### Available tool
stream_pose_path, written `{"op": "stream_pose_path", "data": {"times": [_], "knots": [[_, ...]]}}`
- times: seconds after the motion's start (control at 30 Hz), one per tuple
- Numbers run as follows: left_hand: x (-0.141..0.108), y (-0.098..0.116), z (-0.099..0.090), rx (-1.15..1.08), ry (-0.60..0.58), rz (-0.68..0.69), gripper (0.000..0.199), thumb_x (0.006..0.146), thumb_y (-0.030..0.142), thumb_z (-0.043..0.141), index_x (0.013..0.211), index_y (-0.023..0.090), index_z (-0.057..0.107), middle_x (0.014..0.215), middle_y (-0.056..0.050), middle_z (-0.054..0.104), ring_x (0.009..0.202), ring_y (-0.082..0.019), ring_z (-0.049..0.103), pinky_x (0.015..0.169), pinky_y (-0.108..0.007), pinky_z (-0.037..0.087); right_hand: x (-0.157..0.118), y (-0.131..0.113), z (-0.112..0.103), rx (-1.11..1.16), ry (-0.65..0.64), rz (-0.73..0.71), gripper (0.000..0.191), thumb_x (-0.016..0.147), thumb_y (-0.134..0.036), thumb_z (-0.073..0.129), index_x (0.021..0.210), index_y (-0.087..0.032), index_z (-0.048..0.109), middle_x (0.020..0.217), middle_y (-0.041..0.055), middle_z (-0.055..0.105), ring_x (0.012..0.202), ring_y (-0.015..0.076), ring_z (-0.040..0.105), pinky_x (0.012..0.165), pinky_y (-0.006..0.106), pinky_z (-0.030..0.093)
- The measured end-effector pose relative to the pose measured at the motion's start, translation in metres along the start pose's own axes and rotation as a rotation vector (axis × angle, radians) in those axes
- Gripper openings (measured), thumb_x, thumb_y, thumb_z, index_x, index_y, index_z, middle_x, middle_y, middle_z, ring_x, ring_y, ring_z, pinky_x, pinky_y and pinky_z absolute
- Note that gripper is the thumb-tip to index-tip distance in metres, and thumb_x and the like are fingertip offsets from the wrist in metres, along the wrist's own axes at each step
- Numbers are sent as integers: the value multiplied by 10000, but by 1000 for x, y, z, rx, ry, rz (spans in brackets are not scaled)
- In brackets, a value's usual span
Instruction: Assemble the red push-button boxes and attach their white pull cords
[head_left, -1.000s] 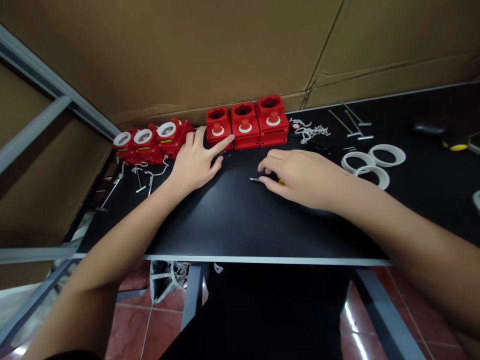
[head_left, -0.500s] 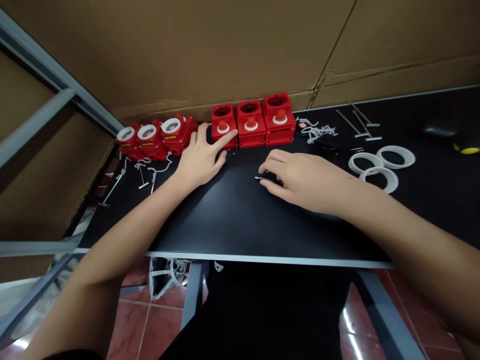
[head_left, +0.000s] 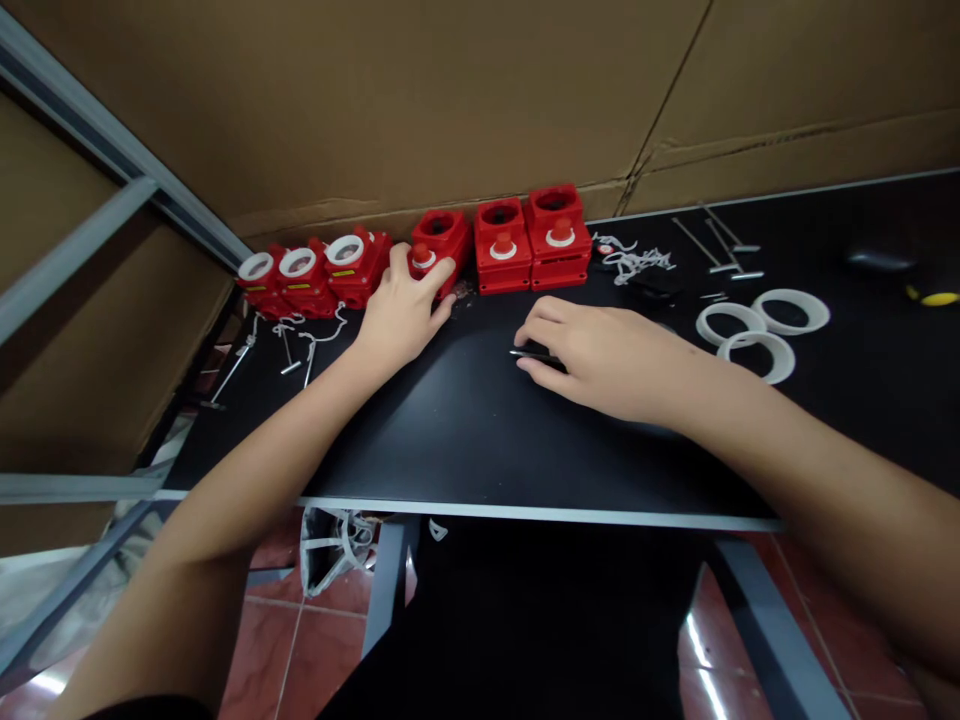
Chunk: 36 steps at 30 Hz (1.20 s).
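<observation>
My left hand (head_left: 399, 312) has its fingers and thumb around the front of a red alarm-type box (head_left: 444, 232), closed on it. This box has a round opening and a red knob in a white ring, and it stands turned at an angle. Beside it are two similar red boxes (head_left: 504, 262) in a row. Over the middle of the table, my right hand (head_left: 600, 352) is closed on a slim dark screwdriver (head_left: 534, 354); its metal tip points left and the handle is mostly hidden in the palm.
To the left stand three red boxes with white rings (head_left: 346, 252), their cords tied to small metal T-bars (head_left: 291, 368). White loose rings (head_left: 792, 312), more T-bars (head_left: 726, 250) and tangled white cord (head_left: 637, 264) lie right. Cardboard (head_left: 465, 100) backs the black table (head_left: 450, 430).
The red box at my left hand has turned and shifted slightly left, away from its neighbour. Small debris now shows beside it. My right hand has barely moved.
</observation>
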<state>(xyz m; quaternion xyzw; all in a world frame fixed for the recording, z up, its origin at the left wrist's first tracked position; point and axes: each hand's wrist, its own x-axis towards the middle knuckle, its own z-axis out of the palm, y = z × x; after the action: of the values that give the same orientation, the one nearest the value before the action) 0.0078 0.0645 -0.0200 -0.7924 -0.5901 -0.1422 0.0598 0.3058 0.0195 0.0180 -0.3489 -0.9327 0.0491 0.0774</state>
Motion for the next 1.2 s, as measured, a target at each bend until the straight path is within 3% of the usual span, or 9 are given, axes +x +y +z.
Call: {"op": "stream_pose_path", "data": {"times": [0.1, 0.33, 0.5, 0.7, 0.8, 0.93, 1.07, 1.2], "knots": [[3, -8, 5, -21, 42, -31, 434, 1152, 406, 618, 1564, 271, 604, 1700, -227, 481, 1439, -481, 696, 1087, -629, 693, 0, 0, -1, 13, -17, 9, 312, 1162, -338, 557, 1232, -160, 804, 1244, 136, 776, 918, 270, 771, 746, 386, 532], [2, -11, 7, -12, 130, -53, 484, 1070, 364, 717, 1505, 208, 573, 1505, -233, 590, 1504, -468, 635, 1317, -655, 541, -4, 2, -2, 30, -41, 43, 310, 1151, -360, 590, 1251, -164, 808, 1231, 140, 776, 921, 280, 765, 773, 403, 546], [-23, -4, -12, -23, 70, -37, 590, 1015, 346, 709, 1542, 181, 503, 1385, -215, 657, 1376, -481, 684, 1248, -700, 578, -11, 13, -2, 6, -60, 23, 300, 1077, -334, 698, 1261, -125, 811, 1197, 165, 775, 1077, 341, 769, 909, 443, 577], [-46, -2, -41, -41, -35, -42, 667, 950, 374, 703, 1548, 184, 478, 1495, -216, 645, 1398, -486, 705, 1145, -649, 655, -17, 26, 0, 30, -57, 63, 131, 1055, -271, 669, 1095, -206, 775, 1073, 92, 790, 881, 265, 751, 749, 379, 507], [-54, 3, -48, -54, -3, 36, 689, 919, 313, 704, 1547, 169, 462, 1456, -198, 657, 1342, -452, 738, 1120, -591, 663, -15, 34, 4, 24, -13, 81, 104, 1060, -275, 686, 1084, -208, 762, 1081, 99, 800, 886, 270, 755, 775, 384, 522], [-61, 13, -47, -160, 50, 248, 678, 876, 243, 721, 1499, 191, 459, 1419, -181, 675, 1262, -429, 749, 1095, -586, 655, -12, 49, 12, -14, 126, 153, 126, 1059, -320, 746, 1107, -204, 762, 1082, 115, 804, 925, 305, 758, 787, 399, 531], [-64, 23, -42, -303, 33, 473, 534, 908, 192, 680, 1387, 211, 444, 1319, -167, 685, 1175, -402, 757, 1006, -581, 671, -3, 56, 17, 83, 221, 46, 121, 1094, -288, 726, 1155, -194, 770, 1114, 140, 808, 1010, 325, 765, 880, 426, 579], [-66, 31, -41, -419, -58, 618, 500, 939, 149, 657, 1365, 227, 407, 1421, -214, 654, 1213, -385, 760, 991, -568, 689, 5, 52, 16, 144, 196, -46, 142, 1123, -289, 690, 1194, -213, 786, 1181, 137, 806, 1048, 309, 754, 942, 437, 603]]}}
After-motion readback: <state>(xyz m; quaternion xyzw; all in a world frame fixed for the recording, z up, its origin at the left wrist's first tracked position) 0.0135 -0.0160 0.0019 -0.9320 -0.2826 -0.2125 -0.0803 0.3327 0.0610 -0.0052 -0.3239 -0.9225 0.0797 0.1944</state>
